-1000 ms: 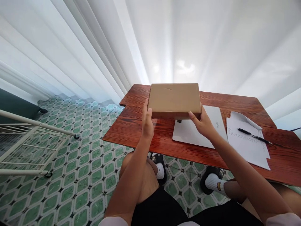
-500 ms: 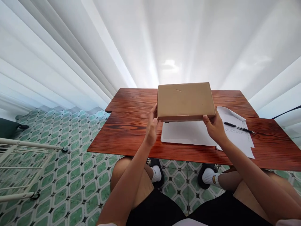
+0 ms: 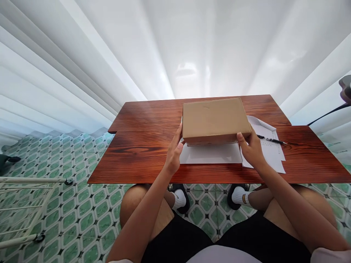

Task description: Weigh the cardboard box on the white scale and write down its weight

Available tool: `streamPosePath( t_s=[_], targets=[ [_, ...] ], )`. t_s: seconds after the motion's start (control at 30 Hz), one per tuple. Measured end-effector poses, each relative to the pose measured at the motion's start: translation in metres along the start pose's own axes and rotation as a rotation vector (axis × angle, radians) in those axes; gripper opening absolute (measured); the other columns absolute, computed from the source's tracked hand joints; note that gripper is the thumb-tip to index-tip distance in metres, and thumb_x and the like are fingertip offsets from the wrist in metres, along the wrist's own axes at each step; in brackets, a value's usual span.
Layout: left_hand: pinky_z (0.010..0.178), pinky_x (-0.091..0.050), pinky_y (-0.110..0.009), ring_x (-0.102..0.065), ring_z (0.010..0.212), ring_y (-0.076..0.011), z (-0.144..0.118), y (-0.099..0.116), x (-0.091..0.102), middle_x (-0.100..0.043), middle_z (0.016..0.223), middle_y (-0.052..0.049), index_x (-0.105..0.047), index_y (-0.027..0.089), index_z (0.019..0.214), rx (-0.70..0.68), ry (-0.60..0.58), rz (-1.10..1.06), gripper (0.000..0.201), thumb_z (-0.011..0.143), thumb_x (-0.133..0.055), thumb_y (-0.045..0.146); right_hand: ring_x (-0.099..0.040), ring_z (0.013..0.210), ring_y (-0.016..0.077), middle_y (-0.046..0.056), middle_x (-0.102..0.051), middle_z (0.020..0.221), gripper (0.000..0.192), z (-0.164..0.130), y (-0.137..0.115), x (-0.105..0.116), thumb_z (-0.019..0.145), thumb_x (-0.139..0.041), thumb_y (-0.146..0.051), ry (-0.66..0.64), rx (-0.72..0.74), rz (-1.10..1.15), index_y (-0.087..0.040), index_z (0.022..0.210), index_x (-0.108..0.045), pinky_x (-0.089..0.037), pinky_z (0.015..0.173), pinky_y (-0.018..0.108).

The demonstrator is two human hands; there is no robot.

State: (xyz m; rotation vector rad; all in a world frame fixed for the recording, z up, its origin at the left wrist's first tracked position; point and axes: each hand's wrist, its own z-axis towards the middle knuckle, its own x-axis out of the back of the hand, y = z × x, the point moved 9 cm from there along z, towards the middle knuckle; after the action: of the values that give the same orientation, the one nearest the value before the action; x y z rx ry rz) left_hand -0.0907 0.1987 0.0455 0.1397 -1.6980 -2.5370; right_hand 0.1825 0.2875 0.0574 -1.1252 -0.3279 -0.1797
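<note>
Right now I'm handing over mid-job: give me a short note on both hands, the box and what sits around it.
Left hand: grips the cardboard box at its left near corner.
Right hand: grips its right near corner.
Box: closed, over the white flat board on the wooden table; whether it rests on the board, cannot tell.
Right of it: paper sheet with a pen on top.

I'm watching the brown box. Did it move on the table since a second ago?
Yes. The brown box has shifted right across the table, from beside the white board's left end to nearer the pen.
</note>
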Motion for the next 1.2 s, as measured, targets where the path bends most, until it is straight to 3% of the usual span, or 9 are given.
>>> streamPosePath(
  t_s=[0.3,0.7,0.97,1.2],
  targets=[
    [0.116,-0.042,-0.043,-0.031,0.152,-0.0316,-0.001,-0.009,0.002,-0.031,0.166,-0.006,-0.034,0.03,0.162,0.023,0.015,0.029,0.065,0.102,-0.044,0.054,-0.067,0.105,0.0316,0.014,-0.07,0.116,0.066,-0.006,0.004,-0.001,0.099,-0.055,-0.066,-0.008,-0.018,-0.021,-0.017,0.143,-0.057,-0.057,0.091,0.047],
    [0.114,-0.044,-0.043,-0.03,0.152,-0.0321,-0.001,-0.011,0.003,-0.03,0.167,-0.004,-0.034,0.032,0.162,0.009,0.007,0.037,0.064,0.102,-0.045,0.054,-0.066,0.102,0.0319,0.012,-0.069,0.101,0.064,-0.008,0.006,-0.002,0.099,-0.055,-0.066,0.012,-0.045,-0.017,-0.017,0.139,-0.06,-0.058,0.085,0.045],
    [0.112,-0.045,-0.041,-0.029,0.153,-0.0308,-0.002,-0.014,0.002,-0.03,0.167,-0.004,-0.033,0.034,0.162,0.023,0.01,0.072,0.063,0.102,-0.044,0.053,-0.065,0.092,0.0284,0.012,-0.07,0.11,0.061,-0.01,0.011,0.0,0.098,-0.053,-0.068,0.047,-0.074,-0.063,-0.018,0.132,-0.064,-0.056,0.081,0.044],
    [0.116,-0.042,-0.044,-0.029,0.153,-0.0305,-0.002,-0.013,0.001,-0.031,0.166,-0.002,-0.036,0.036,0.16,0.025,0.045,0.078,0.059,0.103,-0.045,0.05,-0.064,0.079,0.0259,0.01,-0.07,0.094,0.062,-0.01,0.017,0.0,0.098,-0.051,-0.071,0.088,-0.056,-0.141,-0.016,0.123,-0.065,-0.053,0.075,0.041]
  ],
)
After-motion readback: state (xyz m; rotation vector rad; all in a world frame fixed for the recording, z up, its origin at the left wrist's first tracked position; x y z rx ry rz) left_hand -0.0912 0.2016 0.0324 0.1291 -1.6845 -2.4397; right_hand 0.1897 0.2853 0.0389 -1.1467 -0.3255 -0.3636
